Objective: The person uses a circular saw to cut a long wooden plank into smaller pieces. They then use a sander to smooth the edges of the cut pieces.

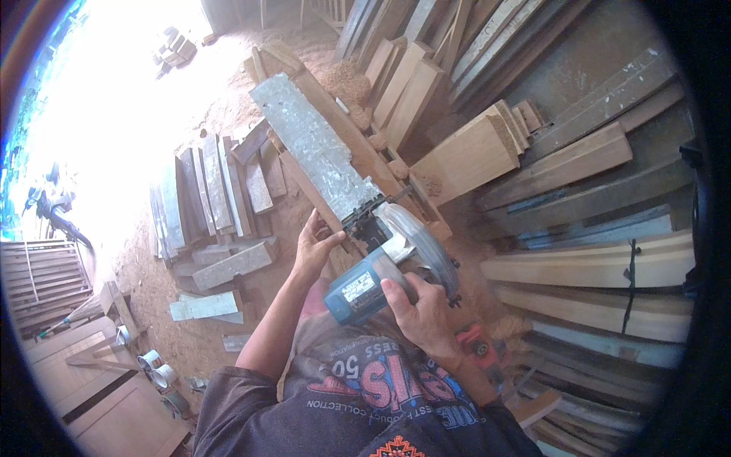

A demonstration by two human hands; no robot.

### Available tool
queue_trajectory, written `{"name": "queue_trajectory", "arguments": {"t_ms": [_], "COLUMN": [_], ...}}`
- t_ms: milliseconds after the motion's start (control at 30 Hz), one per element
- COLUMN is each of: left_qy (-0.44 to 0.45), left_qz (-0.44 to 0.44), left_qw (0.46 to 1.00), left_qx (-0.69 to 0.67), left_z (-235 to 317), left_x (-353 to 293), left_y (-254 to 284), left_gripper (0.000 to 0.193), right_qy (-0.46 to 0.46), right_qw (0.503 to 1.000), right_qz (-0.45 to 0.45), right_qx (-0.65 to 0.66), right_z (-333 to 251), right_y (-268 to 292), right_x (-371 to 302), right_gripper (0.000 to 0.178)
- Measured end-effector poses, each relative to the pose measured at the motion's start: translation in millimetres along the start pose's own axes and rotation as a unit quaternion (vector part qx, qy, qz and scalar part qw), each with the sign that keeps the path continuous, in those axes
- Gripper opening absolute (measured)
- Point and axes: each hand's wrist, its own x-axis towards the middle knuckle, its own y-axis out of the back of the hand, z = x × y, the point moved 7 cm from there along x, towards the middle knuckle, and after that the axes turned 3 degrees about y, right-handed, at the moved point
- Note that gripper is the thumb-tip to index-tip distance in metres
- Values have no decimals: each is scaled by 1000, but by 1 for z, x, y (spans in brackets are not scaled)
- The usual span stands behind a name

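My right hand (420, 311) grips the blue body of a circular saw (384, 263), whose round blade guard sits at the near end of a long grey plank (316, 145). My left hand (314, 245) holds the left edge of that plank, just beside the saw. The plank lies on a wooden bench or beam that runs away from me. Sawdust is heaped on the bench further along. My dark printed shirt fills the lower middle of the view.
Stacks of wooden boards (579, 164) lean and lie along the right. Grey plank offcuts (209, 198) lie on the sandy floor to the left. Wooden panels (91, 373) and small round cans (156, 369) are at lower left. A red tool (480, 346) lies near my right forearm.
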Motion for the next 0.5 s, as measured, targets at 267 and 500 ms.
{"name": "queue_trajectory", "arguments": {"t_ms": [267,500], "left_qy": [-14,-9], "left_qz": [5,3], "left_qw": [1000,1000], "left_qx": [6,0], "left_z": [4,8], "left_x": [4,5], "left_y": [2,4], "left_gripper": [88,89], "right_qy": [-9,0], "right_qw": [1000,1000], "right_qz": [-6,6], "right_qx": [0,4], "right_z": [-2,-5], "right_y": [-1,-3], "right_x": [3,6], "right_gripper": [57,58]}}
